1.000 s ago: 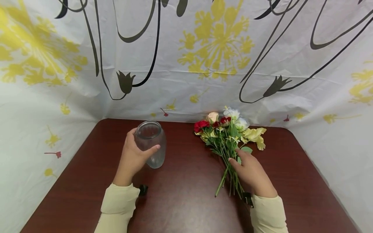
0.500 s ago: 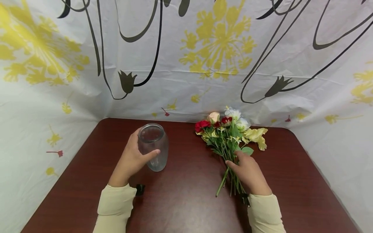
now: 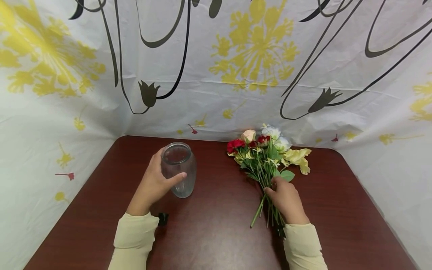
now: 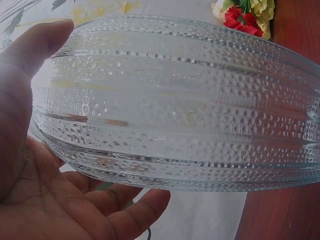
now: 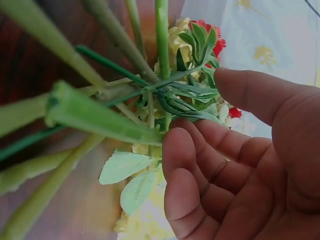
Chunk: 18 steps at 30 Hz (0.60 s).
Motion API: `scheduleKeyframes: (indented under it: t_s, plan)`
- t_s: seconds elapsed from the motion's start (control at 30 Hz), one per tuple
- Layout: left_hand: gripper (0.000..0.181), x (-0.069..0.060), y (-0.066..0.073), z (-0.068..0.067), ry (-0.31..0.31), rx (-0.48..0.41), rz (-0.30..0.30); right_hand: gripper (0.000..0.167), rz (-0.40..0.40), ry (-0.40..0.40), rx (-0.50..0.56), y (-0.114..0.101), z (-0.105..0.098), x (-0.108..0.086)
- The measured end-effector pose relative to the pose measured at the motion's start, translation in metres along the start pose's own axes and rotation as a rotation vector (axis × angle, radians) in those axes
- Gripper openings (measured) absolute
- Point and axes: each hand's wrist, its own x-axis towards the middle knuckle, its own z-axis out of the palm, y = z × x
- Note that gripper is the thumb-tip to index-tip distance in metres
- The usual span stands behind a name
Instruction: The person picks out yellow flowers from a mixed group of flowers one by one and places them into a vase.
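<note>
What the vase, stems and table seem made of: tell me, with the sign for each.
Vase: likely glass, clear and glossy with a dimpled surface; the background shows through, though clear plastic is possible.
Stems: perhaps plastic, smooth with a soft sheen; real stems can't be ruled out.
Table: wood or laminate, satin reddish-brown with faint grain and soft glare.

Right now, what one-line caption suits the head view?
Left hand holds a vase; right hand at the flower stems.

My left forearm (image 3: pixel 134 242): extended forward
My left hand (image 3: pixel 155 183): curved, thumb (image 4: pixel 47 42) spread wide from fingers (image 4: pixel 127 212)
My right forearm (image 3: pixel 303 245): extended forward
My right hand (image 3: pixel 287 197): fingers (image 5: pixel 182 195) curled, thumb (image 5: pixel 255 92) apart
</note>
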Motion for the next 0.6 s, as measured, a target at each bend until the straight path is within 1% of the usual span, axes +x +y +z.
scheduleKeyframes:
  t_s: [0.1, 0.2, 0.3, 0.37, 0.5, 0.6]
  plan:
    - [0.096, 0.000, 0.000, 0.000, -0.001, 0.005, -0.007, 0.032, 0.007, 0.007, -0.003, 0.000, 0.000, -0.001]
    - [0.096, 0.000, 0.000, 0.000, 0.000, 0.008, -0.015, 0.026, 0.013, 0.018, 0.000, -0.002, -0.002, -0.003]
    - [0.097, 0.000, 0.000, 0.000, 0.000, 0.012, -0.018, 0.021, 0.002, 0.033, 0.010, -0.005, -0.004, -0.005]
    - [0.097, 0.000, 0.000, 0.000, 0.001, 0.014, -0.019, 0.017, -0.022, 0.033, 0.014, -0.006, -0.005, -0.005]
    - [0.097, 0.000, 0.000, 0.000, 0.001, 0.013, -0.020, 0.011, -0.043, -0.007, -0.003, -0.010, -0.002, -0.004]
    - [0.097, 0.000, 0.001, 0.001, -0.002, 0.007, -0.018, 0.015, -0.052, -0.040, -0.030, -0.012, 0.002, -0.003]
